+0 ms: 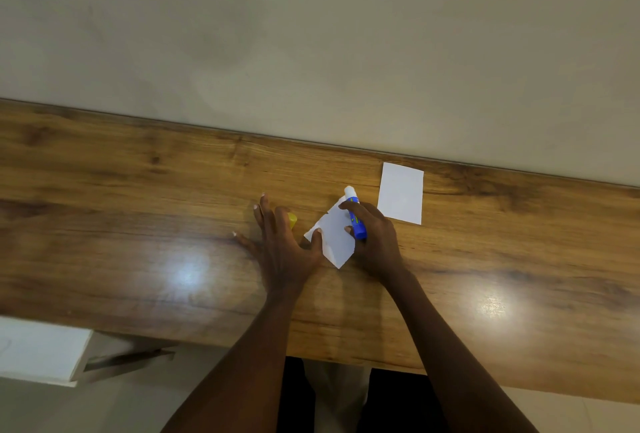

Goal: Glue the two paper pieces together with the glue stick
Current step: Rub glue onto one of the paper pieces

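A small white paper piece point(335, 237) lies tilted on the wooden table point(138, 211) between my hands. My left hand point(280, 242) lies flat with fingers spread, its thumb pressing the paper's left edge. My right hand point(372, 235) grips a blue glue stick point(355, 214); the stick's white end points away from me past the paper's far corner. A second white paper piece point(401, 193) lies flat to the right, near the wall, untouched. A yellow cap point(293, 220) peeks out from under my left hand's fingers.
The table's far edge meets a plain beige wall point(311, 34). A white board or shelf point(38, 349) sits below the table's near edge at the lower left. Bright light reflections show on the tabletop left and right of my arms.
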Demonstrator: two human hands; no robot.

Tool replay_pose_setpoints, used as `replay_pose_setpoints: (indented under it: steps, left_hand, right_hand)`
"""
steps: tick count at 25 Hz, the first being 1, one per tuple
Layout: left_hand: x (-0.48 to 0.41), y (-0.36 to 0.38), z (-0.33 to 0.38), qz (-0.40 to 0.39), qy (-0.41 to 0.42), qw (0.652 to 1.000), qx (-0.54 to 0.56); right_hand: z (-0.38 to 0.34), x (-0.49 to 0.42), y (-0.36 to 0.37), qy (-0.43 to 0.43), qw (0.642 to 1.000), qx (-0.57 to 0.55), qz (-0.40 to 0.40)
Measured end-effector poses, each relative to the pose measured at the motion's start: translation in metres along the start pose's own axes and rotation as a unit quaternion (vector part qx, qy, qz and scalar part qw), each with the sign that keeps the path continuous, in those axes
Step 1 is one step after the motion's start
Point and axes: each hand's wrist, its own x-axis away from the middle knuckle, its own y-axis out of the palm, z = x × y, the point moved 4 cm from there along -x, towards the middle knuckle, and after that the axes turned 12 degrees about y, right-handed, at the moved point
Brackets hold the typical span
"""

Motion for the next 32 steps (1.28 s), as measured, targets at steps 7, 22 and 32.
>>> replay_pose_setpoints:
  steps: [7,22,32]
  left_hand:
    - [-0.001,-0.001,0.001,0.0,0.001,1.0,0.005]
    - [0.0,-0.001,0.002,-0.014,0.008,1.0,-0.004]
    - [-0.001,-0.001,0.002,-0.018,0.01,1.0,-0.02]
  right_hand:
    - [-0.007,-0.014,0.0,-0.05,0.996,0.03,-0.067]
    - [-0.019,-0.019,0.006,-0.08,0.992,0.032,-0.09]
    - [-0.004,0.009,0.004,0.029,0.989,-0.125,0.076]
